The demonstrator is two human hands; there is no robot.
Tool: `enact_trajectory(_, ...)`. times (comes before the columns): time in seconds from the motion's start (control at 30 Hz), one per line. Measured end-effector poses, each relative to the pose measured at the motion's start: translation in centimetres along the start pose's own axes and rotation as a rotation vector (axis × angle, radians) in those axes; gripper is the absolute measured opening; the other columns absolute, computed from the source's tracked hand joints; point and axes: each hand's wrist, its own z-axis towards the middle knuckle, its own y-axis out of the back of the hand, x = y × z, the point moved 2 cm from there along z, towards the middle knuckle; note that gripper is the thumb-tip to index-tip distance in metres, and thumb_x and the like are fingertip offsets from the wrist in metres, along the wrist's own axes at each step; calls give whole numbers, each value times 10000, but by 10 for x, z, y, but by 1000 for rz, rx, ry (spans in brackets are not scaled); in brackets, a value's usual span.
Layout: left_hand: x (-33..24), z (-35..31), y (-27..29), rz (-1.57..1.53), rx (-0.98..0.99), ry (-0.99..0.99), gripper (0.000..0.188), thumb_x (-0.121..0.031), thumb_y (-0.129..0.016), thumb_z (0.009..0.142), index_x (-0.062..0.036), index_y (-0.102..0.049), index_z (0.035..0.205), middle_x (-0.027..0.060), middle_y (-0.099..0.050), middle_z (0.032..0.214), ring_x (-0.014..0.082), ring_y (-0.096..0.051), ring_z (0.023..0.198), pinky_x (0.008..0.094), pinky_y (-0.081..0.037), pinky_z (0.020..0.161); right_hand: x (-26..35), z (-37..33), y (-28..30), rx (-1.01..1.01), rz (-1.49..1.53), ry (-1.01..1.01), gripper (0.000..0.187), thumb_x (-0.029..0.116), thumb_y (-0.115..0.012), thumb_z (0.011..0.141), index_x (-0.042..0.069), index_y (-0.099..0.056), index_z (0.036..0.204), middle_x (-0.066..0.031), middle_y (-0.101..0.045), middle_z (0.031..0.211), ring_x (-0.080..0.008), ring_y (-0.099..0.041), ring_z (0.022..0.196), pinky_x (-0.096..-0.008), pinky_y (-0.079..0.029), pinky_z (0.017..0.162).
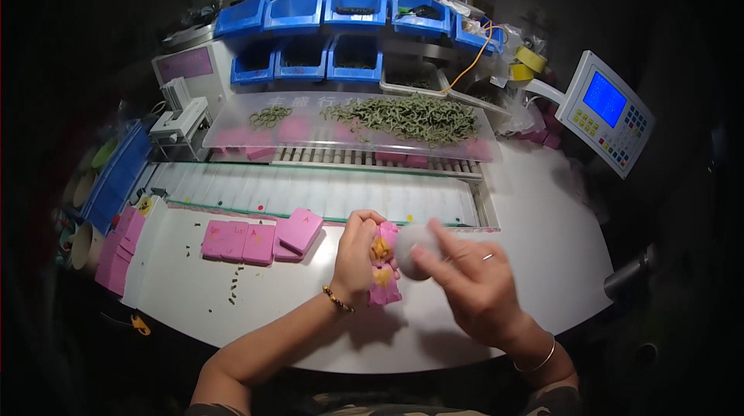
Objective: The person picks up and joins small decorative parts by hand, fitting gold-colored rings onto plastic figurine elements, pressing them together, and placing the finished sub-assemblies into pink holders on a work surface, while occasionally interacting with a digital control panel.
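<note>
In front of me my left hand [355,257] is closed around a pink block [384,293], which looks like a rubber mold spread apart. Its inner face is rough and stained yellow-orange. My right hand [482,292] grips a pale grey rounded thing [415,253], perhaps a powder pouch; motion blurs it, so its kind is uncertain. It is right beside the pink block, and I cannot tell whether they touch. To the left of my left hand, several flat pink blocks [257,243] lie in a row, with one pink block [301,231] tilted on top.
Small green pieces [234,284] are scattered at left. Behind is a glass-topped strip [310,193], then a clear sheet [232,123] bearing a green heap [411,117]. Blue bins [294,11] stand at the back. A keypad display [604,110] rises at right; pink blocks [120,253] stack far left.
</note>
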Motion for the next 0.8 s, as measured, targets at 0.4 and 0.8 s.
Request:
enact_trajectory(0.4, -7, -4, 26, 39, -123, -68, 310, -359, -445, 988, -62, -494, 1059, 83, -584, 880, 184, -610, 700, 298, -514, 548, -9, -36, -32, 181, -110, -70, 553, 89, -581, 795, 161, -538, 1342, -229, -519, 1350, -197, -594, 719, -320, -442, 754)
enact_trajectory(0.8, -9, -19, 4, 36, 60, 87, 387, -364, -427, 1028, 6, -514, 1100, 96, -605, 913, 195, -664, 786, 326, -583, 652, -32, -28, -38, 197, 350, -383, 562, 176, -676, 863, 66, -463, 1372, -164, -544, 1297, -285, -583, 1059, -389, -471, 841)
